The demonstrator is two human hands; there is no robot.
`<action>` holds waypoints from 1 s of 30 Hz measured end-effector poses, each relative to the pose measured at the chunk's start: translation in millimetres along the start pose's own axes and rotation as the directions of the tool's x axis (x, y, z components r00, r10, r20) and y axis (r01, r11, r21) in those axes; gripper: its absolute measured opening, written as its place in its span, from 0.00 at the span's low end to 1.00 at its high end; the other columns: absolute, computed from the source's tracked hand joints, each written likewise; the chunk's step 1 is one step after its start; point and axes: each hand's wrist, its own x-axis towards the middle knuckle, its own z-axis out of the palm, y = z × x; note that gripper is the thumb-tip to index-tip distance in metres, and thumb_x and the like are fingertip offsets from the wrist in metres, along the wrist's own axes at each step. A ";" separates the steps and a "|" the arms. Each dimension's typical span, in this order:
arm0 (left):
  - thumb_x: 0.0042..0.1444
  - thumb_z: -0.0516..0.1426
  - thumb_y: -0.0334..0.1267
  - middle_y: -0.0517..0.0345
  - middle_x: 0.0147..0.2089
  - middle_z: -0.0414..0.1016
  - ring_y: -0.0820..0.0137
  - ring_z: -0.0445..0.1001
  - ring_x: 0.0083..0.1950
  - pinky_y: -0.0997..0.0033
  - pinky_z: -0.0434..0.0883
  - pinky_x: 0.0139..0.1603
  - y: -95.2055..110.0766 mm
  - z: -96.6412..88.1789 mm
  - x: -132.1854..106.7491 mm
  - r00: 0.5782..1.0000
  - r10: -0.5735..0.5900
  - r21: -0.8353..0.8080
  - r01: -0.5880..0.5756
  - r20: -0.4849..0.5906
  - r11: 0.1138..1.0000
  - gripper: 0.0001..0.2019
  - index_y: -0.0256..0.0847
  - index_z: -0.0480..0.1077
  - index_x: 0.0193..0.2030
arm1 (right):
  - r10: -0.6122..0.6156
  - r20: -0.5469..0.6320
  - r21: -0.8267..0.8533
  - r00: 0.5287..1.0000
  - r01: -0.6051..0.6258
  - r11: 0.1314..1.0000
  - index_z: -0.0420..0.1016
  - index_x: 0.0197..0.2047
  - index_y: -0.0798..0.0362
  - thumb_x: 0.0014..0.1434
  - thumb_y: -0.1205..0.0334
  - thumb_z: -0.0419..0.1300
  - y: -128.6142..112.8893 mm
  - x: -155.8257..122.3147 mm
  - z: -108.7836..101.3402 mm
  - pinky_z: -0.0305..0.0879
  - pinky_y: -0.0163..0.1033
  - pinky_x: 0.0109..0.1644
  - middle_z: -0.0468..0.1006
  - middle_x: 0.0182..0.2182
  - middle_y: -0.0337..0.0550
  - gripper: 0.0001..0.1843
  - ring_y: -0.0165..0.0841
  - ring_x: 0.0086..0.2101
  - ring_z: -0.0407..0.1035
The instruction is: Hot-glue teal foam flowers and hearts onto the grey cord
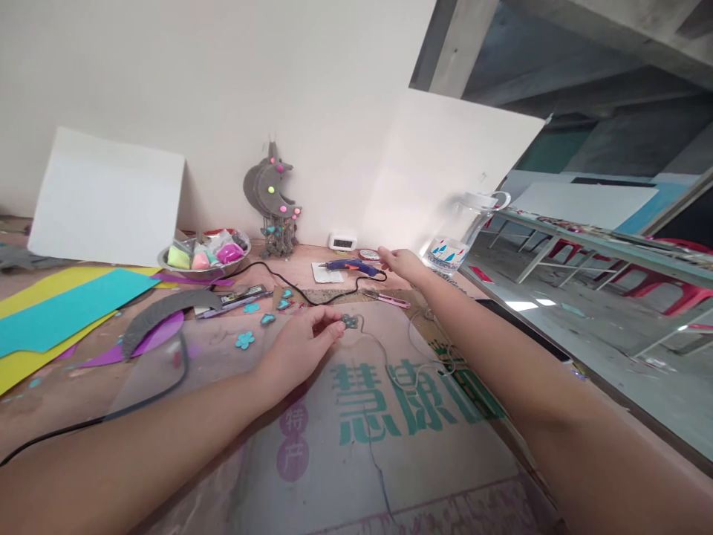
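Note:
My left hand [305, 340] pinches a small grey-and-teal flower piece [350, 321] between thumb and fingertips, above the plastic sheet. A thin pale cord [384, 349] runs from beside the flower and loops to the right. Farther back, my right hand [401, 264] reaches out with its fingers stretched forward and nothing visible in them. It is just right of the blue glue gun [350, 265], which lies with its nozzle over a white square [327, 273]; hand and gun look apart. Left of my left hand lie a teal flower [245, 339] and several teal heart pieces [268, 319].
A grey moon hanging [272, 189] leans on the wall. A foil bowl of clay packets [206, 253], foam sheets [72, 312] and a grey crescent [161, 312] lie left. A pink cutter [390, 299], white clock [342, 242] and bottle [460, 234] stand or lie right. The black cable [295, 288] crosses the table.

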 end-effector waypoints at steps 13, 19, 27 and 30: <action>0.55 0.52 0.39 0.61 0.30 0.72 0.72 0.69 0.32 0.74 0.63 0.31 2.9 0.2 -1.3 1.000 -0.024 -0.022 0.025 0.013 0.999 0.07 0.39 0.68 0.37 | 0.017 0.308 0.227 0.951 -0.090 0.970 0.72 0.25 0.58 0.53 0.56 0.62 -13.6 15.2 35.1 0.58 0.31 0.21 0.71 0.17 0.40 0.13 0.24 0.17 0.60; 0.56 0.52 0.38 0.61 0.31 0.72 0.72 0.69 0.32 0.75 0.63 0.32 3.4 -1.0 -2.4 1.000 -0.007 -0.043 0.008 0.023 0.999 0.07 0.40 0.68 0.36 | -0.075 0.314 0.390 0.946 -0.056 0.919 0.70 0.35 0.56 0.52 0.69 0.61 -27.0 7.0 29.2 0.68 0.33 0.28 0.74 0.24 0.39 0.05 0.26 0.23 0.68; 0.55 0.52 0.39 0.61 0.32 0.72 0.71 0.69 0.33 0.74 0.62 0.32 4.1 -0.4 -3.4 0.999 -0.028 -0.019 0.028 0.020 0.999 0.07 0.39 0.68 0.36 | -0.118 0.155 0.342 0.981 0.059 0.938 0.66 0.32 0.55 0.41 0.77 0.64 -21.0 -3.8 41.1 0.65 0.31 0.26 0.71 0.24 0.36 0.15 0.26 0.23 0.65; 0.55 0.52 0.38 0.61 0.32 0.72 0.71 0.68 0.33 0.73 0.62 0.33 5.3 -0.6 -3.5 0.999 -0.040 -0.015 0.040 0.024 0.999 0.07 0.39 0.68 0.36 | -0.157 0.129 0.321 0.979 0.108 0.941 0.68 0.33 0.55 0.39 0.77 0.65 -16.9 -2.1 43.4 0.65 0.31 0.28 0.74 0.29 0.39 0.18 0.27 0.26 0.67</action>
